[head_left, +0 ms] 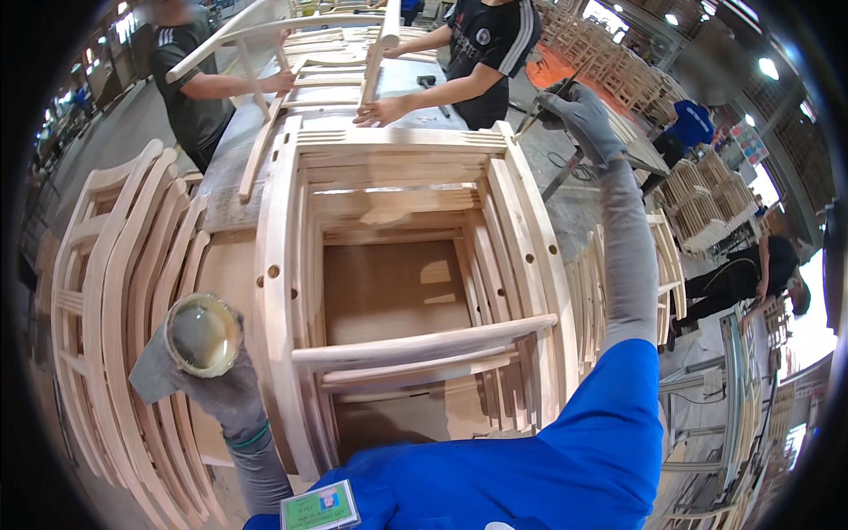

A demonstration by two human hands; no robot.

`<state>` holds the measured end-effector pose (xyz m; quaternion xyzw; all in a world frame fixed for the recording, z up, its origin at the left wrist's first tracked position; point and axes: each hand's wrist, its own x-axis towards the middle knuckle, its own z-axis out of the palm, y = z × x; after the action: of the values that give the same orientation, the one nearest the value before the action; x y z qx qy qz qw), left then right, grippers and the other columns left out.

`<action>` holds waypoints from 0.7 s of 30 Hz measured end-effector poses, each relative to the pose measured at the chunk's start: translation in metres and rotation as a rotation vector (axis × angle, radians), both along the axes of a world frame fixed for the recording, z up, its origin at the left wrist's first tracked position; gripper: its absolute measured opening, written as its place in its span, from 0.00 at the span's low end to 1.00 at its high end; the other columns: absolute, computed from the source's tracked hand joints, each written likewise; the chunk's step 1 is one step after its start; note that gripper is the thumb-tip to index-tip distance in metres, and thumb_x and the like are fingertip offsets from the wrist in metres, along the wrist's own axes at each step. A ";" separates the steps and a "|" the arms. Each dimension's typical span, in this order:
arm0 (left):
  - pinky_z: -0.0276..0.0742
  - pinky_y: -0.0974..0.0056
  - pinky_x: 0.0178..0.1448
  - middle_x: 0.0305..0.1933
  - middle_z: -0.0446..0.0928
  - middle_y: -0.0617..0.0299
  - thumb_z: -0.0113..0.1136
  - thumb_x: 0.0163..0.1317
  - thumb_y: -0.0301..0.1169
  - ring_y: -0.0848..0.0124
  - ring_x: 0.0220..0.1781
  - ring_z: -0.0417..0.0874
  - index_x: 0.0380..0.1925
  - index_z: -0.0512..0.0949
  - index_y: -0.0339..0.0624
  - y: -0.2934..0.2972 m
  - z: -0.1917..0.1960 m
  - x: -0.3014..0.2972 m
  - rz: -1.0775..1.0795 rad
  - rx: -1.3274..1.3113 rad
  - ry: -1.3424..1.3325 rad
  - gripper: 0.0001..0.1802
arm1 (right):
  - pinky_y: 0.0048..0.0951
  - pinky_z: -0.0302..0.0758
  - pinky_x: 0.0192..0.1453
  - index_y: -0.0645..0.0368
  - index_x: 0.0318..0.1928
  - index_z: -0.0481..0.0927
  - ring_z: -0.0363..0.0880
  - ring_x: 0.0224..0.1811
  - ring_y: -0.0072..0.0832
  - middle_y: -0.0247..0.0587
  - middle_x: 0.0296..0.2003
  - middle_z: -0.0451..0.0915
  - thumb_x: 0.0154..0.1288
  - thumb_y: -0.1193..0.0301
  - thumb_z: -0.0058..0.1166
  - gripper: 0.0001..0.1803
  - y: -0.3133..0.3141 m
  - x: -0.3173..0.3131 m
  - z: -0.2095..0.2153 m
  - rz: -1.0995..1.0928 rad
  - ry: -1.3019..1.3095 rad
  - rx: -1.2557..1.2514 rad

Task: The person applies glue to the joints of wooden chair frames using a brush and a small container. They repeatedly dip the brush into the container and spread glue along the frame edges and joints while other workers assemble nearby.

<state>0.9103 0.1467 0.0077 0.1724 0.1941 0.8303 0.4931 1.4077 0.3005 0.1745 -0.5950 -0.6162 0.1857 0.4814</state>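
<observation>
My left hand (216, 397), in a grey glove, is wrapped round a round cup (204, 336) holding a pale, cloudy liquid, with crusted residue on its rim. My right hand (576, 122), also gloved, is raised at the far right corner of a stack of pale wooden chair frames (424, 346). Its fingers close on a thin stick (528, 120) whose tip points down near that corner; I cannot make out the stick's kind. Round holes show in the side rails of the top frame.
Curved wooden frames (132, 265) stand packed on the left, with more (590, 291) on the right. Beyond the stack, two co-workers handle a wooden chair frame (367, 66) over a work table (231, 168). A hammer (427, 81) lies there. Another person (733, 274) bends at the right.
</observation>
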 end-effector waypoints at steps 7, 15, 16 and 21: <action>0.65 0.49 0.67 0.61 0.65 0.47 0.50 0.64 0.46 0.54 0.63 0.66 0.60 0.62 0.41 0.000 -0.004 -0.021 -0.077 0.085 0.115 0.29 | 0.28 0.81 0.24 0.68 0.34 0.75 0.80 0.23 0.26 0.41 0.26 0.78 0.55 0.70 0.61 0.13 0.070 0.066 -0.056 -0.200 0.224 0.014; 0.67 0.52 0.67 0.59 0.66 0.45 0.47 0.66 0.45 0.55 0.61 0.69 0.59 0.63 0.39 -0.001 -0.005 -0.018 0.267 -0.138 0.386 0.27 | 0.27 0.80 0.24 0.68 0.34 0.75 0.80 0.23 0.26 0.42 0.26 0.79 0.55 0.69 0.62 0.14 0.089 0.078 -0.076 -0.176 0.190 -0.011; 0.66 0.53 0.67 0.59 0.66 0.45 0.48 0.66 0.45 0.55 0.61 0.69 0.59 0.63 0.39 -0.001 -0.006 -0.020 0.215 -0.121 0.345 0.28 | 0.26 0.80 0.25 0.68 0.34 0.75 0.80 0.23 0.26 0.42 0.26 0.79 0.54 0.69 0.62 0.14 0.091 0.079 -0.078 -0.176 0.190 -0.013; 0.65 0.53 0.68 0.61 0.64 0.45 0.48 0.65 0.46 0.54 0.62 0.67 0.61 0.61 0.39 0.002 -0.008 -0.025 0.044 -0.052 0.119 0.30 | 0.25 0.77 0.22 0.66 0.31 0.76 0.79 0.21 0.24 0.40 0.23 0.78 0.54 0.68 0.63 0.14 0.100 0.081 -0.080 -0.227 0.139 0.012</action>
<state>0.8858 0.1488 -0.0001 0.2044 0.2482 0.8240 0.4666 1.4886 0.4005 0.0942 -0.6438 -0.5111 0.1668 0.5445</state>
